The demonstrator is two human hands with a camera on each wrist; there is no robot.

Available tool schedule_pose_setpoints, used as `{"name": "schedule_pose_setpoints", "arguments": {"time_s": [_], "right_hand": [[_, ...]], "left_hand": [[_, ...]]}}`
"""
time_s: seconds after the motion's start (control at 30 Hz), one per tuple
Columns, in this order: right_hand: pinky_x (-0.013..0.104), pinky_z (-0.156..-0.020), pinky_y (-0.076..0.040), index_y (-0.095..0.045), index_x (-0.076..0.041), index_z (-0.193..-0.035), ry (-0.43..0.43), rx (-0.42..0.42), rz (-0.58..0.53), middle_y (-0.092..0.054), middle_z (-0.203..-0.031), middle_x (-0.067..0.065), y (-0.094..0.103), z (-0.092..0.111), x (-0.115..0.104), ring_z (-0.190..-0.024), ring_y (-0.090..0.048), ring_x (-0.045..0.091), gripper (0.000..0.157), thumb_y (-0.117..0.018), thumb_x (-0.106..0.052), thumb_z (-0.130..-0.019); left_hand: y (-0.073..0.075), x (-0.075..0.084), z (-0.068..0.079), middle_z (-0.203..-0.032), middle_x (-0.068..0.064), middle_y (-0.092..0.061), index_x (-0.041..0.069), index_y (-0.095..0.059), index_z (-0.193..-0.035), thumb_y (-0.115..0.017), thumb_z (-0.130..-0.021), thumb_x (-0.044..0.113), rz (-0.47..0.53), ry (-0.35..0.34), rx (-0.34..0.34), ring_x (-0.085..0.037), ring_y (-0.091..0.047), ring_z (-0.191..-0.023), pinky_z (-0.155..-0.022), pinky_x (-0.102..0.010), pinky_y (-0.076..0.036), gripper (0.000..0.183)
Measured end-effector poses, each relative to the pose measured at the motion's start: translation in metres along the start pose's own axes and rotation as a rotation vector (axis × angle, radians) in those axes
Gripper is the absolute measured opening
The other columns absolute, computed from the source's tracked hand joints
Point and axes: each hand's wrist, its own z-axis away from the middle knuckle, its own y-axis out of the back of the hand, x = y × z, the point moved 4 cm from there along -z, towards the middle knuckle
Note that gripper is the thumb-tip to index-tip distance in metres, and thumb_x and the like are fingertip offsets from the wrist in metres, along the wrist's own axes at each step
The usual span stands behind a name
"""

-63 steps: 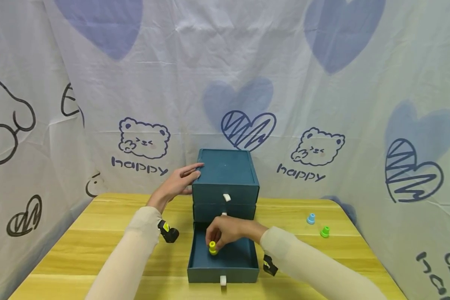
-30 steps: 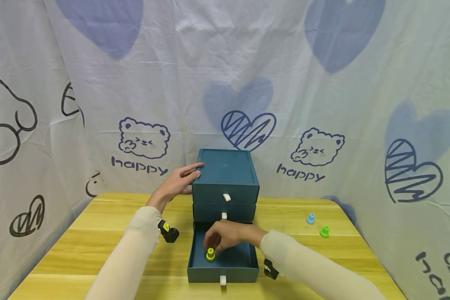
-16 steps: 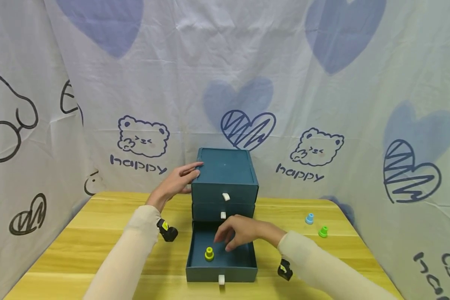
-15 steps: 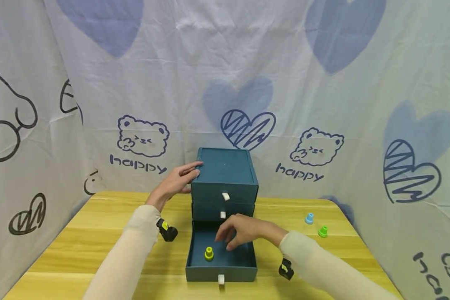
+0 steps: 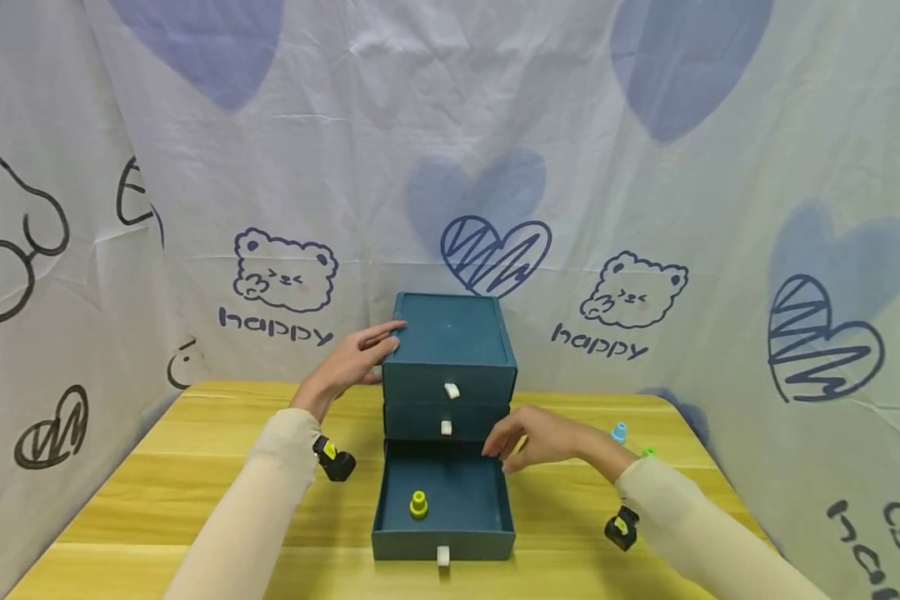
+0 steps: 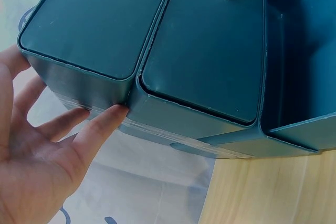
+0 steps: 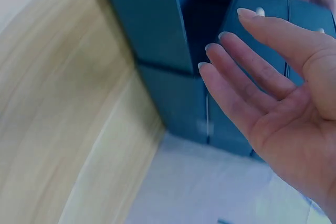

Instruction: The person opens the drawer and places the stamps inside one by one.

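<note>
A dark teal drawer unit (image 5: 453, 333) stands on the table with its bottom drawer (image 5: 412, 546) pulled out. Inside that drawer, towards the left front, a small yellow stepped peg (image 5: 418, 505) stands upright. My left hand (image 5: 350, 360) rests against the unit's left side, its fingers spread; in the left wrist view the fingertips (image 6: 113, 115) touch the side wall. At the drawer's right rim, my right hand (image 5: 543, 435) hovers with nothing in it. The right wrist view shows its fingers (image 7: 236, 72) relaxed and apart, beside the teal unit.
On the table (image 5: 217, 467) at the right lie a light blue peg (image 5: 619, 432) and a green peg (image 5: 648, 452), the green one mostly hidden behind the right forearm. A patterned white cloth (image 5: 450, 100) hangs behind. White pull tabs (image 5: 443, 556) mark the drawer fronts.
My right hand has let go of the yellow peg, which stands in the drawer, and has moved right and up to the drawer's right rim. The left hand has stayed in place.
</note>
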Motion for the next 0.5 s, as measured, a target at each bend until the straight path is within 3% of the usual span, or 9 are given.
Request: {"name": "schedule_pose_setpoints", "arguments": {"time_s": [0.1, 0.23, 0.5], "right_hand": [[0.039, -0.092, -0.063, -0.077, -0.008, -0.117, -0.004, 0.033, -0.012, -0.076, -0.117, 0.012, 0.009, 0.014, 0.011, -0.106, -0.074, 0.033, 0.026, -0.077, -0.007, -0.091], [0.029, -0.088, -0.064, -0.077, -0.008, -0.116, -0.042, 0.090, -0.020, -0.076, -0.117, 0.011, 0.020, 0.035, 0.028, -0.104, -0.075, 0.026, 0.026, -0.078, -0.008, -0.090], [0.032, -0.087, -0.064, -0.077, -0.009, -0.112, -0.123, 0.182, -0.013, -0.075, -0.116, 0.012, 0.039, 0.074, 0.060, -0.104, -0.075, 0.027, 0.022, -0.079, -0.008, -0.090]], "left_hand": [[0.000, 0.000, -0.001, -0.171, -0.016, -0.026, 0.024, -0.039, -0.161, -0.049, -0.109, 0.040, -0.007, -0.004, 0.000, -0.044, -0.031, -0.154, -0.113, -0.064, -0.045, 0.055], [0.001, -0.001, -0.001, -0.171, -0.017, -0.024, 0.024, -0.038, -0.161, -0.049, -0.110, 0.040, -0.020, -0.001, 0.000, -0.045, -0.029, -0.155, -0.114, -0.065, -0.042, 0.055], [0.000, -0.002, -0.002, -0.172, -0.018, -0.021, 0.023, -0.037, -0.162, -0.048, -0.110, 0.040, -0.021, 0.001, -0.006, -0.047, -0.028, -0.155, -0.114, -0.066, -0.041, 0.056]]}}
